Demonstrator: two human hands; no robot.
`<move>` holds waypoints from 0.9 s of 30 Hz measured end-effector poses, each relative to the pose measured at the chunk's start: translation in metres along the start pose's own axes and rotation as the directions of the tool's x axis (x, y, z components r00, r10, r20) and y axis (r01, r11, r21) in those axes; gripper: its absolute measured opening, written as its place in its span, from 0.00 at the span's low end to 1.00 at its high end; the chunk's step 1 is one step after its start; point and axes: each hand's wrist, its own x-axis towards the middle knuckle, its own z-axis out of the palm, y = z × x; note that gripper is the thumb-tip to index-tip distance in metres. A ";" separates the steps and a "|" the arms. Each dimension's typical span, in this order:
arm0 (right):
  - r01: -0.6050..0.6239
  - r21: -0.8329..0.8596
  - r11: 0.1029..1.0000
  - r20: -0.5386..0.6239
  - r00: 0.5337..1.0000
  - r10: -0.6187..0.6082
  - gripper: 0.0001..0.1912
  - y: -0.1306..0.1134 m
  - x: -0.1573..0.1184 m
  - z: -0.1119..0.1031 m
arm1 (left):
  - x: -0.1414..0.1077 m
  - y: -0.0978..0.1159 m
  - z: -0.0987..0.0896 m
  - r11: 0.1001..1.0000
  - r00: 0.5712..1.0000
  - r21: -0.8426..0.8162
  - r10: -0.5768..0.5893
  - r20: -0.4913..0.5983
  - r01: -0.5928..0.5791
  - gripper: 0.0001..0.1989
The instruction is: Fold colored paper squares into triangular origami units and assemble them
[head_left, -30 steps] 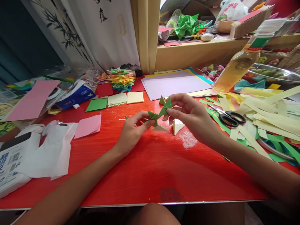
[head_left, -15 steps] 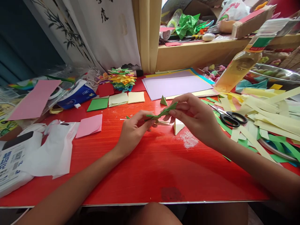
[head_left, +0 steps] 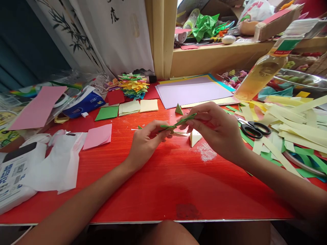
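Note:
Over the middle of the red table, my left hand (head_left: 148, 141) and my right hand (head_left: 217, 131) hold a folded green paper piece (head_left: 182, 120) between them. My left fingers pinch its left end. The right thumb and fingers grip its right end, which tilts upward. Just behind stands a small green folded paper triangle (head_left: 178, 109). A cream folded paper triangle (head_left: 195, 137) stands by my right fingers, and a flat cream folded piece (head_left: 180, 134) lies beneath the hands. Part of the green piece is hidden by my fingers.
Black-handled scissors (head_left: 252, 129) lie among paper strips (head_left: 298, 126) at right, near a tilted-looking bottle (head_left: 263, 73). Behind are purple sheets (head_left: 189, 92), a pile of folded pieces (head_left: 134, 86), and green paper squares (head_left: 106, 113). A wipes pack (head_left: 15, 180) and pink paper (head_left: 98, 136) sit left.
My right hand has shifted slightly right, and the right end of the green paper piece has turned a little with it. My left hand stays in nearly the same place.

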 end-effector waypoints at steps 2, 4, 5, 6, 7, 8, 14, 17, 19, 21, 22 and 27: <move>0.007 -0.020 1.000 0.003 1.000 -0.007 0.04 0.000 0.000 0.000 | 0.000 0.000 0.000 1.000 1.000 0.003 0.000 -0.003 0.000 0.05; 0.025 -0.038 0.999 0.004 1.000 -0.025 0.04 0.001 -0.001 0.000 | -0.001 0.000 0.000 1.000 1.000 0.006 -0.001 -0.002 0.001 0.05; 0.039 -0.049 0.998 0.005 0.999 -0.039 0.04 0.001 -0.001 0.000 | -0.001 0.000 0.000 1.000 1.000 0.006 -0.002 0.000 0.002 0.05; 0.054 -0.065 0.996 0.005 0.999 -0.054 0.05 0.001 -0.001 0.000 | -0.001 0.000 0.000 1.000 1.000 0.006 -0.002 0.002 0.002 0.05; 0.070 -0.088 0.994 0.005 0.998 -0.070 0.05 0.002 -0.002 0.000 | -0.001 0.000 0.000 1.000 1.000 0.008 -0.001 0.004 0.001 0.05; 0.087 -0.122 0.989 0.003 0.996 -0.087 0.05 0.002 -0.002 0.001 | -0.001 0.000 0.000 1.000 1.000 0.010 0.001 0.005 -0.001 0.05; 0.380 -0.418 0.825 0.038 0.915 -0.402 0.08 0.004 -0.004 -0.001 | 0.000 -0.001 -0.001 0.999 0.999 -0.001 0.036 0.020 -0.036 0.06; 0.521 -0.465 0.716 0.133 0.840 -0.526 0.10 0.005 -0.002 -0.003 | 0.000 -0.002 -0.002 0.999 0.998 -0.012 0.047 0.032 -0.046 0.06; 0.605 -0.446 0.660 0.207 0.787 -0.581 0.12 0.007 -0.002 -0.006 | 0.000 -0.001 -0.002 0.998 0.998 -0.017 0.057 0.034 -0.057 0.05; 0.665 -0.430 0.611 0.273 0.740 -0.615 0.13 0.009 -0.001 -0.009 | 0.000 -0.001 -0.001 0.997 0.997 -0.021 0.071 0.036 -0.071 0.05; 0.685 -0.429 0.589 0.302 0.723 -0.621 0.13 0.010 -0.001 -0.010 | 0.000 -0.001 -0.001 0.997 0.996 -0.023 0.080 0.036 -0.079 0.05; 0.741 -0.412 0.530 0.389 0.669 -0.633 0.12 0.012 -0.002 -0.015 | 0.000 -0.002 -0.002 0.995 0.995 -0.020 0.095 0.036 -0.094 0.04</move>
